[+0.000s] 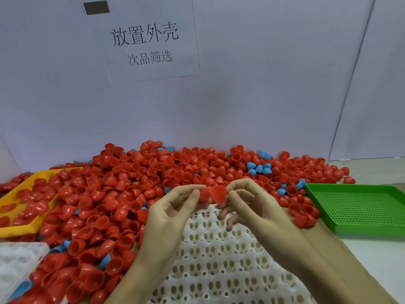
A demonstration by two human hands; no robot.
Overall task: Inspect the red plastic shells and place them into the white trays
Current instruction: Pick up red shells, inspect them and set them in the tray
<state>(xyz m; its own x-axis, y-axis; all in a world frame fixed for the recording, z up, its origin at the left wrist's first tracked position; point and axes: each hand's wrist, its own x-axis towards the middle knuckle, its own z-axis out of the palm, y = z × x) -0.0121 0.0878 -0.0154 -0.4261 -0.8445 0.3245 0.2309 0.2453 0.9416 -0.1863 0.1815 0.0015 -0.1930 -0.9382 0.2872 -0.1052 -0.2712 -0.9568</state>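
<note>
holding one red shell [215, 193] up between both hands, just above the far edge of the white tray [221, 255]. left hand [175, 207] pinching its left side with thumb and fingertips curled in; right hand [247, 200] pinching the right side, lower fingers loosely bent beneath. possibly two shells nested or side by side here; hard to tell from the overlap. rounded end facing down and toward the camera, open rim turned away toward the pile of red shells [142, 183], so probably mid-inspection rather than ready to drop.

sitting directly below and nearer the body: the tray, its visible pockets all unfilled. so the coming move looks like a short lowering straight down and slightly back, no reach sideways. both hands about equally near the closest pockets; right hand perhaps better placed, with its fingers already hanging over the tray's far row.

lying further off: a yellow tray [19, 227] at left, half buried in shells, a green perforated tray [355, 207] at right on the counter [372, 255], scattered blue shells [259, 167] in the heap, and another white tray [19, 257] at lower left.
</note>
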